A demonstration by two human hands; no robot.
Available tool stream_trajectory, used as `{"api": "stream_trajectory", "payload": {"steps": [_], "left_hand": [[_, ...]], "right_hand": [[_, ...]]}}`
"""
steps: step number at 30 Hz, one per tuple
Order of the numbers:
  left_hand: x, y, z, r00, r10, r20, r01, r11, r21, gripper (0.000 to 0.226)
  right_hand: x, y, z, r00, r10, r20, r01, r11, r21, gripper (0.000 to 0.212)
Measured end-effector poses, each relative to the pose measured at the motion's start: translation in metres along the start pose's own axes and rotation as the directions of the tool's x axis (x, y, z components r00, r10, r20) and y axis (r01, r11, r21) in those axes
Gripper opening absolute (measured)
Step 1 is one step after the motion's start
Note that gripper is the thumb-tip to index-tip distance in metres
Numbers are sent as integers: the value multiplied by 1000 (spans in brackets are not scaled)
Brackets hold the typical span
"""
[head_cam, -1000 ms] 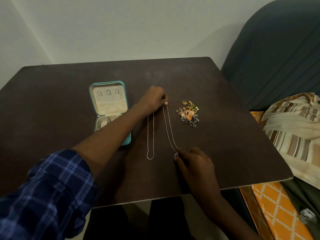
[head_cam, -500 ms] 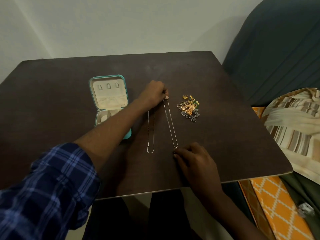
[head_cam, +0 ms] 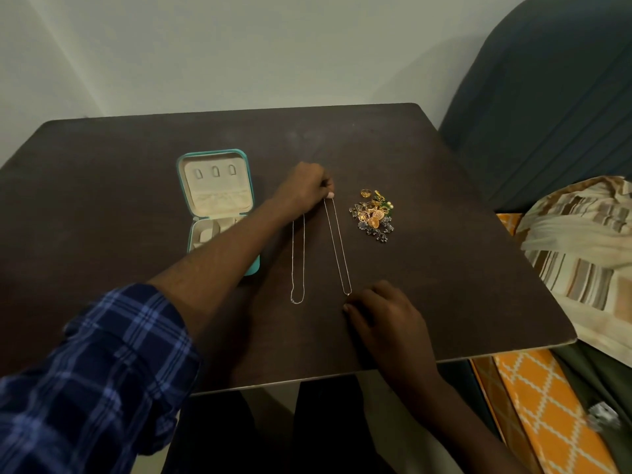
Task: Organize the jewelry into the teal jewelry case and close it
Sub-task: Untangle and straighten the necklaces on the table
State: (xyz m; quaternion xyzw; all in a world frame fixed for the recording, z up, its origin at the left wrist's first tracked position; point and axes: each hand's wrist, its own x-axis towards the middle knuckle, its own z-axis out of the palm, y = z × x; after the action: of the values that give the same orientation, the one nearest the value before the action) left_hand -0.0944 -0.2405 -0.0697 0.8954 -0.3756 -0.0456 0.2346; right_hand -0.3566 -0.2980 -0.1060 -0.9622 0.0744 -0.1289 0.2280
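Note:
The teal jewelry case (head_cam: 252,265) lies open on the dark table (head_cam: 444,268), its cream lid showing three hooks and a pocket; my left forearm crosses its lower half. Two thin silver chains lie stretched side by side. The left chain (head_cam: 298,261) runs up under my left wrist. My left hand (head_cam: 302,189) pinches the top end of the right chain (head_cam: 338,248). My right hand (head_cam: 383,316) has its curled fingertips at that chain's lower end, pinching it against the table. A pile of gold and dark earrings and rings (head_cam: 373,215) sits to the right.
A dark blue chair back (head_cam: 547,114) stands right of the table. A striped beige cloth (head_cam: 581,248) and an orange patterned mat (head_cam: 547,415) lie beyond the table's right edge. A pale wall is behind.
The view has tilted slightly. Both hands stay at the ends of the right chain, my right hand having shifted a little at its lower end.

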Motion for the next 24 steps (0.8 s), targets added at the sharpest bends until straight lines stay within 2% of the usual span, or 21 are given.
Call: {"api": "stream_trajectory", "payload": {"steps": [8,12,16,21,24], "left_hand": [[-4,3,-3,1000,-14,8,14,1000,-18,12],[-9,6,-7,996,-57,-64,54,997,-46,19],[-14,1,-19,994,-70,-83,72,997,20,21],[-22,-10,-40,990,-142,23,138,982,126,20],[-26,-9,-42,978,-192,78,179,973,147,18]], "right_hand": [[-2,0,-3,1000,8,4,-8,999,33,18],[-3,2,-5,1000,14,6,-14,999,46,19],[-8,-2,-7,999,-8,-46,7,1000,-12,18],[-1,-24,-5,984,-126,-130,113,988,-103,31],[6,-37,2,983,-152,-98,139,982,-131,32]]}}
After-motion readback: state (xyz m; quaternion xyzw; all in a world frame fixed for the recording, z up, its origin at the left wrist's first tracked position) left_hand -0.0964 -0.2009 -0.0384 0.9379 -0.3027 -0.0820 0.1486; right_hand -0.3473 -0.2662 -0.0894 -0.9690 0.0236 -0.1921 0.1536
